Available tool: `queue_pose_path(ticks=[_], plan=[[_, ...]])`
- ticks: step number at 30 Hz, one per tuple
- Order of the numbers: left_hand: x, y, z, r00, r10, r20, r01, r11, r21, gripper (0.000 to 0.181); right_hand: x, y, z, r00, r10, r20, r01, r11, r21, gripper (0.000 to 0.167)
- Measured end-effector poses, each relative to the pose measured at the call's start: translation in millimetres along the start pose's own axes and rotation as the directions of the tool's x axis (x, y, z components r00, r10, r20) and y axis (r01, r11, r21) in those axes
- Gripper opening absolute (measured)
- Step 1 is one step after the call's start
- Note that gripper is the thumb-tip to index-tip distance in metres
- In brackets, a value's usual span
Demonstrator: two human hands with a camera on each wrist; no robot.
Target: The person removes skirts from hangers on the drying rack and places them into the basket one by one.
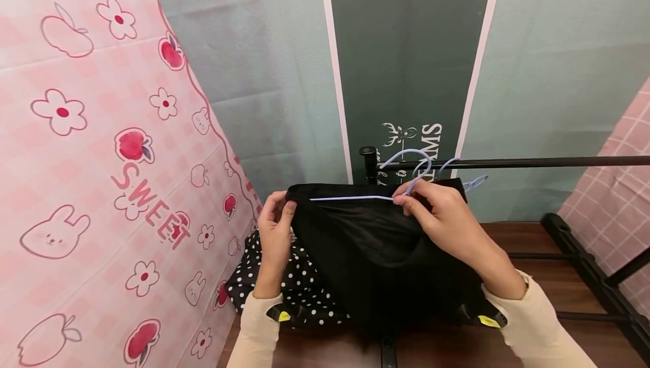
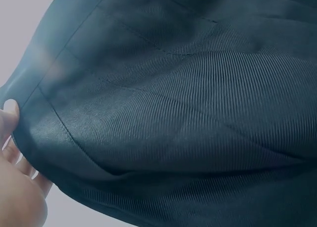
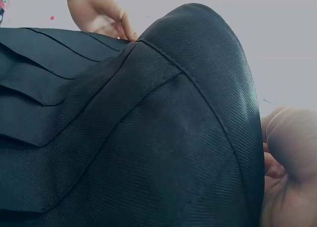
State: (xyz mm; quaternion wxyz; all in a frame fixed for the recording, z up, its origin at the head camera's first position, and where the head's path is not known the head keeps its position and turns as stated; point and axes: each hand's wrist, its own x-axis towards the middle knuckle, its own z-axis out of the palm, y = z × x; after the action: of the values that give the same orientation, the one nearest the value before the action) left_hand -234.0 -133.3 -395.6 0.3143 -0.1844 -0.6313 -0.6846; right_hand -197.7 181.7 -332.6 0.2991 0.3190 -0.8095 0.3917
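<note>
A black pleated skirt (image 1: 376, 277) hangs between the two hands, its waist opening facing up; the pleats show in the right wrist view. My left hand (image 1: 274, 232) pinches the waistband at its left corner between thumb and fingers. A thin lavender-blue clothes hanger (image 1: 350, 198) lies along the opening, its left end inside the waistband. With thumb and fingers, my right hand (image 1: 444, 215) grips the hanger just below its hook, which sticks up above the fingers. Cloth hides the hanger's right part. In the left wrist view, the skirt (image 2: 173, 113) covers most of the picture.
A black clothes rack's rail (image 1: 538, 162) runs to the right behind the skirt, with more blue hanger parts (image 1: 476, 182) beside the right hand. Black cloth with white dots (image 1: 304, 283) lies behind the left forearm. A pink patterned curtain (image 1: 112, 187) stands at left.
</note>
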Motion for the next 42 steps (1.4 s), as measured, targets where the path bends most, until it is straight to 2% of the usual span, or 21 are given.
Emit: queue_pose_path(ticks=[7,13,16,23,29,37,42], plan=[[1.2,0.8,-11.7,0.999,0.004,-0.037,-0.003,1.000,0.024,0.019,3.8,-3.3,11.6,0.999,-0.033,0.012,0.033,0.999,0.023,0.023],[1.2,0.4,-23.4,0.997,-0.006,-0.080,0.008,1.000,0.026,0.032,7.0,-6.7,21.7,0.998,-0.047,0.045,0.045,0.998,0.055,0.023],[1.9,0.3,-28.5,0.996,-0.007,-0.094,0.010,0.999,0.034,0.033,9.4,-9.0,26.5,0.997,-0.045,0.061,0.041,0.997,0.065,0.022],[7.2,-0.7,-37.7,0.990,0.002,-0.138,0.000,1.000,0.014,0.019,16.4,-13.0,37.7,0.995,-0.024,0.094,0.015,0.996,0.090,0.016],[12.7,-1.5,-45.0,0.988,0.014,-0.151,-0.007,0.999,0.050,0.024,22.0,-12.6,47.6,0.996,-0.030,0.084,0.020,0.993,0.116,0.015],[19.5,-3.1,-51.4,0.986,0.027,-0.166,-0.019,0.999,0.049,0.026,29.3,-13.6,54.9,0.995,-0.003,0.103,-0.011,0.991,0.137,0.009],[21.9,-3.1,-54.6,0.984,0.010,-0.180,0.001,0.998,0.063,0.021,32.0,-15.0,57.7,0.994,0.016,0.110,-0.031,0.990,0.136,0.006]])
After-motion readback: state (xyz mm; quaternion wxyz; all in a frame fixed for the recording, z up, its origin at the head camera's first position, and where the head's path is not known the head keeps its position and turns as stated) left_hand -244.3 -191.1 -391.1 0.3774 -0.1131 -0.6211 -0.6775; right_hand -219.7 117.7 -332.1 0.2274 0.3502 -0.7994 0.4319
